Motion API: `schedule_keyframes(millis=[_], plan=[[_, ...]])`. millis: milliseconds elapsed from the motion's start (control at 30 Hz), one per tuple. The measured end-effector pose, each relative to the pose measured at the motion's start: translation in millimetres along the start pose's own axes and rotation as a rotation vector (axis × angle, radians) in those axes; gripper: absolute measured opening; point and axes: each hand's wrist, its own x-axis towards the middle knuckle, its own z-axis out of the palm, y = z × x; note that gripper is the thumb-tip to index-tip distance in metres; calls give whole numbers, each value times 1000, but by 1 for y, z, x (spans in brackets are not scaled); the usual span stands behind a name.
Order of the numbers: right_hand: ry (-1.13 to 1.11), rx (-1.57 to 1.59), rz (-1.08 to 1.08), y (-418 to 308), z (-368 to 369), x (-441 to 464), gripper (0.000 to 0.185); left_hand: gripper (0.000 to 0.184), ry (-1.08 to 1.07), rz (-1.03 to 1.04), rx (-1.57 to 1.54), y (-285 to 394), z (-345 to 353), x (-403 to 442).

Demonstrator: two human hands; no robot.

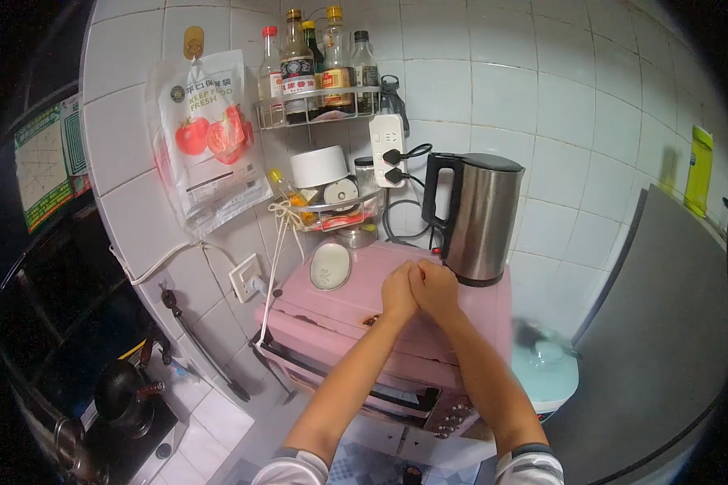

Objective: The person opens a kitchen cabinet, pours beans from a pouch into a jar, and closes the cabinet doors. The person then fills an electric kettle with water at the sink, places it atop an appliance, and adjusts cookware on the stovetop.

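Observation:
My left hand (399, 294) and my right hand (434, 289) meet side by side over the pink oven (340, 303), both arms stretched forward. The fingers of both are curled closed, and whatever they hold, if anything, is hidden from view. Just behind and to the right of my right hand stands a steel electric kettle (491, 218) with a black handle and lid. A pale oval dish (331, 267) is on the oven top to the left of my hands.
A power strip (387, 133) with two black plugs hangs on the tiled wall. Corner racks hold several sauce bottles (297, 69) and a white roll (319, 166). A bag (210, 145) hangs at left, above a stove with a pan (120, 392). A grey panel (655, 347) borders the right.

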Motion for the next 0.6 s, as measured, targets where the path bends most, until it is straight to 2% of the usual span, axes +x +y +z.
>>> schedule_keyframes(millis=[233, 367, 433, 533, 600], plan=[[19, 33, 9, -3, 0, 2, 25, 19, 83, -51, -102, -8, 6, 2], [17, 19, 30, -6, 1, 3, 24, 22, 142, -13, -104, -12, 5, 5], [55, 11, 51, -10, -2, 3, 24, 19, 203, -102, -191, -2, 1, 5], [185, -93, 40, -4, 1, 4, 23, 17, 272, -177, -169, -9, 1, 8], [187, -117, 84, -1, -3, 6, 24, 15, 318, -182, -139, -10, -1, 8]])
